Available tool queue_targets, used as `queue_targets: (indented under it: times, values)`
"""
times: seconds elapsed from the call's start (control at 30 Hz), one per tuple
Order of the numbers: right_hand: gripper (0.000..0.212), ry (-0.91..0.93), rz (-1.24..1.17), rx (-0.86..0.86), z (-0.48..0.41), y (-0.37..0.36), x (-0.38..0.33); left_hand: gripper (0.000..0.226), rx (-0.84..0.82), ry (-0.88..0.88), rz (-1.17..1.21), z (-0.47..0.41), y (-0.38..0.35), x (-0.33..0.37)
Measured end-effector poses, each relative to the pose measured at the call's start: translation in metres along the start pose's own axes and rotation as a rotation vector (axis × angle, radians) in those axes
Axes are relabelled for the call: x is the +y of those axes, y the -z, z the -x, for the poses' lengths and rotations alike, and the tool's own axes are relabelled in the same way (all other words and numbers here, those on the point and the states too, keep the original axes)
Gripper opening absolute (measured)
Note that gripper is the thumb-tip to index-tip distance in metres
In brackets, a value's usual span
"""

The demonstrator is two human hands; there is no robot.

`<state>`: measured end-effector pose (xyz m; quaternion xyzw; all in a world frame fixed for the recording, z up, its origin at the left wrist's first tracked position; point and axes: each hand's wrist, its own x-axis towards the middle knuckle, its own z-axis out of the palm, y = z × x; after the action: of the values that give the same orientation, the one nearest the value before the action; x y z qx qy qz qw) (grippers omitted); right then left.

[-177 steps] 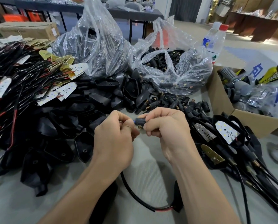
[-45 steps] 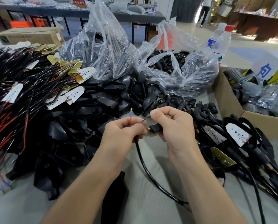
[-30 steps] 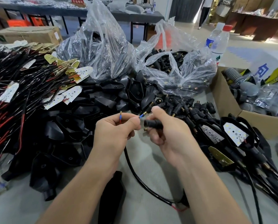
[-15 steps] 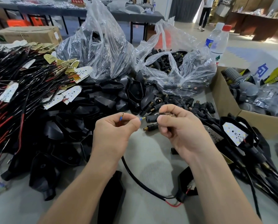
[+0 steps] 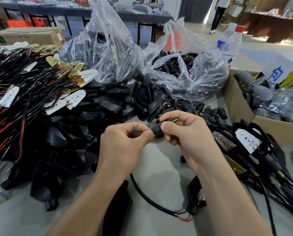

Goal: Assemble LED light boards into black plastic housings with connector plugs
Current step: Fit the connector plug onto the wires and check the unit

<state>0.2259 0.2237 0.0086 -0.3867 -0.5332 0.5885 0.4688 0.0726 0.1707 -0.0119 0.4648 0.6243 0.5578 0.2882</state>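
Pinching a blue-tipped wire (image 5: 135, 129) in my left hand (image 5: 123, 147); my right hand (image 5: 190, 142) grips a plug (image 5: 156, 130) just beside it, above the table (image 5: 161, 160); the cable (image 5: 142, 193) loops down to a housing (image 5: 193, 188).

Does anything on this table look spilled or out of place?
Loose black connector plugs lie scattered on the table in front of the clear bag holding more of them, as if spilled. Black housings sit in an untidy heap.
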Motion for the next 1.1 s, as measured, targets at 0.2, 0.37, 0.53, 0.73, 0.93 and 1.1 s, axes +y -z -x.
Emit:
queue_targets:
  times: [0.2,0.37,0.53,0.73,0.93,1.1]
  values:
    - [0.016,-0.083,-0.243,0.052,-0.001,-0.0046,0.0018,0.007,-0.101,0.158,0.276,-0.0016,-0.0007,0.008]
    - [0.021,-0.113,-0.342,0.076,-0.003,-0.0018,0.002,0.018,-0.023,0.195,0.245,0.0013,-0.0019,0.0056]
    - [0.024,-0.036,-0.133,-0.004,-0.0007,-0.0036,0.005,0.016,-0.045,0.127,0.104,0.0011,-0.0027,0.0027]
    - [0.024,-0.073,-0.264,0.052,-0.0006,-0.0032,0.0012,0.016,0.029,0.094,0.222,-0.0012,-0.0003,0.0044]
    - [0.022,-0.083,-0.252,0.04,-0.0001,-0.0092,0.0047,0.025,0.025,0.079,0.218,0.0006,-0.0018,0.007]
    - [0.022,-0.099,-0.258,0.04,-0.0011,-0.0079,0.0033,0.007,0.08,0.033,0.237,0.0007,-0.0039,0.0058]
